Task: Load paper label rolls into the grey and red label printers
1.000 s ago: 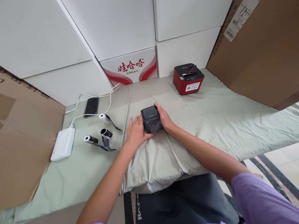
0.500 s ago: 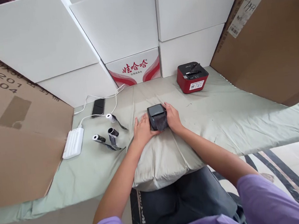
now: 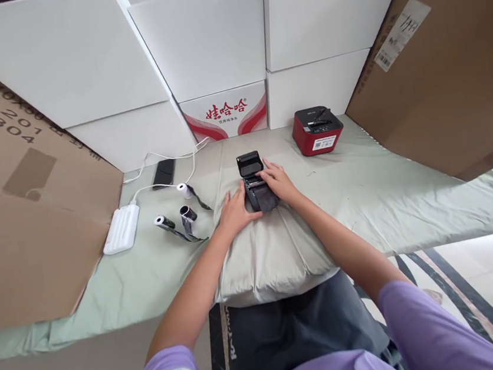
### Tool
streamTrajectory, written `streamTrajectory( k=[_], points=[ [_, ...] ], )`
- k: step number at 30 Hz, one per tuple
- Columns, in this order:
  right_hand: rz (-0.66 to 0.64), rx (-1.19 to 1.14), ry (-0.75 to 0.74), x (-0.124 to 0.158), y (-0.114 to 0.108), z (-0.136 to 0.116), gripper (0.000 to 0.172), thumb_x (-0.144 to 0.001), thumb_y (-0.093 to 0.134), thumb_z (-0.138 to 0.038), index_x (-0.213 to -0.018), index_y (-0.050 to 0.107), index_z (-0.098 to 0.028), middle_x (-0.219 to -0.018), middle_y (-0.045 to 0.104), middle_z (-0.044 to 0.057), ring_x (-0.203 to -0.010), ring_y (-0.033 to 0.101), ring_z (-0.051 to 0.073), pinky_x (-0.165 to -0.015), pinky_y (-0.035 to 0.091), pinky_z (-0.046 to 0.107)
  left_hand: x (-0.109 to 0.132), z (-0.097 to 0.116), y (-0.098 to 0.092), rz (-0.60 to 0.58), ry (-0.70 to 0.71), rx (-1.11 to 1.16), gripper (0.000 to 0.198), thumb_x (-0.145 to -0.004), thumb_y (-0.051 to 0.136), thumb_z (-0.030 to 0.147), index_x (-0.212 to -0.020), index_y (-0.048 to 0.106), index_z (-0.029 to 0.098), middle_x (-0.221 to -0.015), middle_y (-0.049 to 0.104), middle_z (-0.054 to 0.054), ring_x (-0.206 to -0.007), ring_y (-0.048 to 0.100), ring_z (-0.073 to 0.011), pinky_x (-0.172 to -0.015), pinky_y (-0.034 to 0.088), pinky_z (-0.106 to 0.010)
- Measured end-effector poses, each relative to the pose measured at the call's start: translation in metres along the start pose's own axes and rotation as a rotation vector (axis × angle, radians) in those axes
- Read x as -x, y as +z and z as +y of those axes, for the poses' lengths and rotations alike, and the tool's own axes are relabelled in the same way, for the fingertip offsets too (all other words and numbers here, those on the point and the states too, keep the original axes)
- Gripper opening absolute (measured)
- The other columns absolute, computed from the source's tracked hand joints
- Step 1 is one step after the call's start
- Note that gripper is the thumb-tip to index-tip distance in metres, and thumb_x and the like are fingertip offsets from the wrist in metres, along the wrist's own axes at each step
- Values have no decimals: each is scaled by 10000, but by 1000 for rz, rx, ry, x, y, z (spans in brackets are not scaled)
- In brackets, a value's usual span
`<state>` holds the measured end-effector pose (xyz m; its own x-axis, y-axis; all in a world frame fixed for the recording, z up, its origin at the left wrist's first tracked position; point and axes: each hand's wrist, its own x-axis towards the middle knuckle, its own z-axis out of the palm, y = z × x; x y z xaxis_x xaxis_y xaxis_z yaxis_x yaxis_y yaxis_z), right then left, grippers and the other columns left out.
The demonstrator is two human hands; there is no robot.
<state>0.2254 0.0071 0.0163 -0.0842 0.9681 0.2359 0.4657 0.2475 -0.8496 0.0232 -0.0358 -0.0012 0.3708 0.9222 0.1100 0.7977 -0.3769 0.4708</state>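
A small black portable printer (image 3: 251, 196) sits on the cloth-covered table with its lid (image 3: 250, 164) raised. Dark paper (image 3: 266, 199) hangs over its front. My left hand (image 3: 237, 213) grips the printer's left side, thumb at the front corner and fingers along the edge. From the right, my right hand (image 3: 278, 182) holds the printer near the lid's hinge, its fingertips reaching over the opening. What lies under those fingertips is hidden. To the left are three small paper rolls: a white-ended one (image 3: 185, 191), a dark upright one (image 3: 188, 214) and one lying down (image 3: 164, 222), each with a dark strip trailing.
A white power strip (image 3: 121, 229) with a cable and a black phone (image 3: 164, 173) lie at left. A red and black boxy device (image 3: 317, 130) stands at back right. White boxes (image 3: 201, 41) line the back; cardboard (image 3: 21, 204) (image 3: 434, 80) flanks both sides.
The printer's lid has swung up and back. My right hand has shifted from the printer's right side onto its top near the hinge. My left hand keeps its hold.
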Motion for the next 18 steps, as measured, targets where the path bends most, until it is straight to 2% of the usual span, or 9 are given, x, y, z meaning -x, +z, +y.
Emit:
streamTrajectory(
  k=[2, 4, 6, 8, 10, 12, 15, 18],
  points=[
    [-41, 233, 21, -4, -7, -9, 293, -967, 633, -393, -1073, 858, -237, -1712, 495, 65, -1642, 258, 391, -1333, 243, 606, 0, 0, -1, -1, 1, 0, 1203, -783, 849, 481, -1740, 183, 184, -1777, 329, -211, -1632, 399, -367, -1371, 191, -605],
    [-116, 419, 61, -11, -12, -21, 282, -889, 750, -322, -1140, 857, -250, -1730, 455, 84, -1614, 242, 467, -1267, 317, 663, 0, 0, -1, 4, 1, 10, 1204, -782, 847, 483, -1743, 178, 204, -1769, 354, -203, -1622, 417, -368, -1369, 198, -613],
    [-209, 561, 68, -21, -13, -35, 342, -836, 832, -311, -1175, 857, -271, -1657, 519, 128, -1536, 320, 500, -1193, 388, 667, 0, 0, -1, 12, 1, 20, 1211, -775, 852, 466, -1746, 170, 221, -1765, 369, -196, -1618, 423, -368, -1369, 193, -621],
    [-255, 668, 22, -28, -11, -45, 299, -837, 858, -351, -1120, 871, -255, -1522, 603, 187, -1451, 394, 490, -1148, 417, 650, -1, 1, -1, 12, -6, 20, 1221, -766, 861, 446, -1746, 170, 217, -1762, 372, -199, -1623, 415, -367, -1374, 186, -614],
    [-247, 712, -31, -32, -8, -49, 267, -864, 846, -408, -1055, 876, -224, -1434, 631, 231, -1417, 416, 479, -1142, 414, 648, -1, 2, -1, 4, -22, 16, 1233, -759, 868, 442, -1744, 168, 199, -1766, 363, -205, -1627, 407, -368, -1378, 181, -602],
    [-226, 694, -43, -34, -5, -48, 277, -865, 847, -435, -1036, 873, -218, -1467, 607, 241, -1437, 400, 489, -1155, 397, 671, -1, 2, -1, -4, -28, 18, 1243, -760, 866, 457, -1745, 158, 185, -1769, 357, -205, -1631, 399, -369, -1379, 179, -599],
    [-244, 647, 32, -37, -2, -41, 285, -785, 916, -386, -1033, 879, -249, -1591, 529, 196, -1457, 375, 517, -1141, 404, 694, -1, 2, -1, -8, -15, 33, 1242, -767, 852, 479, -1747, 143, 196, -1775, 347, -195, -1629, 404, -366, -1378, 180, -600],
    [-279, 631, 118, -44, -1, -36, 279, -701, 964, -322, -965, 889, -268, -1536, 568, 174, -1392, 445, 490, -1111, 445, 656, -1, 1, -1, -9, -17, 41, 1240, -767, 850, 478, -1748, 144, 203, -1785, 328, -183, -1628, 407, -360, -1382, 172, -586]
  ],
)
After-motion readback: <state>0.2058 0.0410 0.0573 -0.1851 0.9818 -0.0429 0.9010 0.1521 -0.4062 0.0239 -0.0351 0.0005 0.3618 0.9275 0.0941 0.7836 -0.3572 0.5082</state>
